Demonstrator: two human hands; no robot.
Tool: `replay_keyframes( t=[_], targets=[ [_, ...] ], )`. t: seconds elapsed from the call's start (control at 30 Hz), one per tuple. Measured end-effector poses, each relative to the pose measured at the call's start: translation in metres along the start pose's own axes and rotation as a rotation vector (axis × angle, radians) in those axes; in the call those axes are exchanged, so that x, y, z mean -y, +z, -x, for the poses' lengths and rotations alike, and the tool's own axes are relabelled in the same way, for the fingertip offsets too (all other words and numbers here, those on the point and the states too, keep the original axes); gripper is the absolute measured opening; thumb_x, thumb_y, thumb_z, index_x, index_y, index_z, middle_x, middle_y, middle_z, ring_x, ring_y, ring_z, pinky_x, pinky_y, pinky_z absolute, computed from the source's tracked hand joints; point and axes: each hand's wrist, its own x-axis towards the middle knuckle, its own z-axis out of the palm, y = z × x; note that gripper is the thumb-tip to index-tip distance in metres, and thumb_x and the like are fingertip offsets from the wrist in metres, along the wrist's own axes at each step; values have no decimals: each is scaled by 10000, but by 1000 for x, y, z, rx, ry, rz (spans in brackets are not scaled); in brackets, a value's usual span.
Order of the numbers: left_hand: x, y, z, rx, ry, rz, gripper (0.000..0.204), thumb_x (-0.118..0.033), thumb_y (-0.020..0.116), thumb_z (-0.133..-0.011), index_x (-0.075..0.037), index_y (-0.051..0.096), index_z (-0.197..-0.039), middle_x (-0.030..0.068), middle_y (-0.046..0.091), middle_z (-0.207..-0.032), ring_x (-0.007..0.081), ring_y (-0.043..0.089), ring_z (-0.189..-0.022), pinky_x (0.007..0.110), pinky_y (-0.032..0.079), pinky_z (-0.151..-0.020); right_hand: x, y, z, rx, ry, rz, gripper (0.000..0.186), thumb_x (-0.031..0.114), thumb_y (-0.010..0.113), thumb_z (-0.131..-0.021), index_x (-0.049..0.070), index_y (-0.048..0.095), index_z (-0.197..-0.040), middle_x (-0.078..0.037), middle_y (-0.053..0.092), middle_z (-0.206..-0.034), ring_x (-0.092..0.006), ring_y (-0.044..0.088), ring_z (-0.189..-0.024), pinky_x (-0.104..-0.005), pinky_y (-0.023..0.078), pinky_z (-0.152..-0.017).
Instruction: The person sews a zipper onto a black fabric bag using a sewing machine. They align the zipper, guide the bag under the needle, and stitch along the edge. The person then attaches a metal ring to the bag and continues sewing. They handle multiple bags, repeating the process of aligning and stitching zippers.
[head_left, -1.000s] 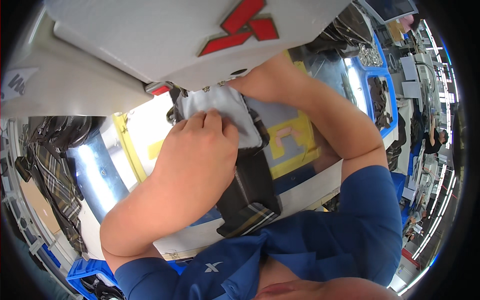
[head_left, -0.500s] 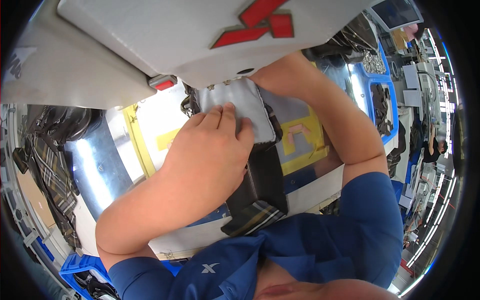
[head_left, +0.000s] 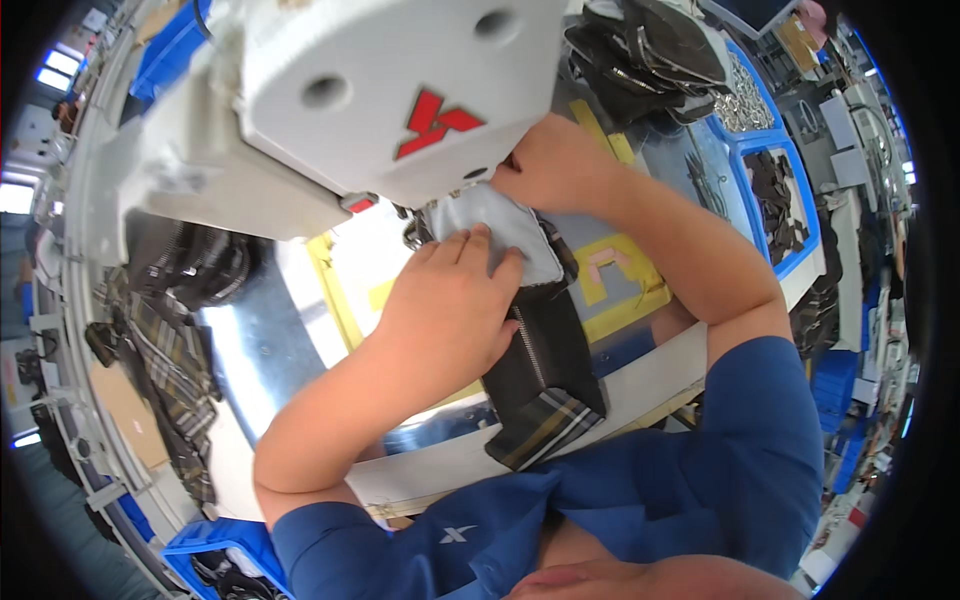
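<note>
Closest in, the blue shirt (head_left: 650, 500), and just beyond it the plaid flap (head_left: 545, 428) at the near end of the dark strip (head_left: 568, 345), its zip running away up the tabletop (head_left: 245, 350). Yellow tape (head_left: 625, 318) marks the surface beside it. Now the grey panel (head_left: 535, 245), lying beyond the strip with its far edge right under the machine (head_left: 400, 110)! The left hand (head_left: 450, 290) is on top of it, palm down, fingers a little apart, tips resting on the panel, gripping nothing. Over to the right hand (head_left: 560, 165): fingers curled at the panel's far right corner, tips partly tucked beneath the machine's head, so whether they pinch it I can't tell. Off left, zipped pouches (head_left: 190, 265) in a dark pile beside plaid cloth (head_left: 165, 350). Farther out on the right, more dark pouches (head_left: 650, 60) heaped up, and next to them two blue trays (head_left: 757, 142), one of shiny metal bits (head_left: 738, 100), the other of dark scraps (head_left: 775, 200).
</note>
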Motion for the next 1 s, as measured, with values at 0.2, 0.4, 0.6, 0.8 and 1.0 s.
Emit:
replay_keyframes(
  t=[0.2,0.4,0.6,0.8,1.0],
  targets=[
    [-4,5,-7,-59,-43,-12,468,-236,831,-856,-27,689,-1249,244,696,-1313,404,694,-1169,467,553,-1008,15,-6,9,-21,38,11,278,284,647,-928,20,726,-894,-217,754,-926,-447,731,-913,-563,583,-823],
    [-14,23,-14,-180,133,65,271,-123,789,-867,-36,694,-1106,172,724,-1148,378,701,-1071,470,560,-935,-6,-18,33,-21,58,56,315,321,672,-968,12,728,-957,-229,749,-933,-429,726,-922,-527,584,-831],
    [-23,12,1,-537,-24,21,167,-78,769,-905,-53,687,-1048,155,691,-928,363,696,-926,443,548,-837,-4,-31,86,-126,369,-618,458,428,723,-1022,-15,714,-1138,-184,765,-1021,-330,740,-920,-440,583,-846],
    [-1,-62,97,-1390,-425,327,200,-171,675,-1072,29,686,-1067,73,692,-940,153,623,-856,334,536,-811,67,-62,158,484,-19,-540,602,450,835,-897,-23,714,-1248,-232,749,-1096,-357,742,-1009,-451,575,-889],
    [-11,-100,174,-1448,-843,-451,344,-185,741,-1010,6,671,-1288,115,694,-1137,235,630,-956,390,521,-867,97,-62,168,683,-185,-490,346,302,758,-940,-2,744,-1103,-222,748,-930,-409,718,-873,-489,539,-784]
  ],
)
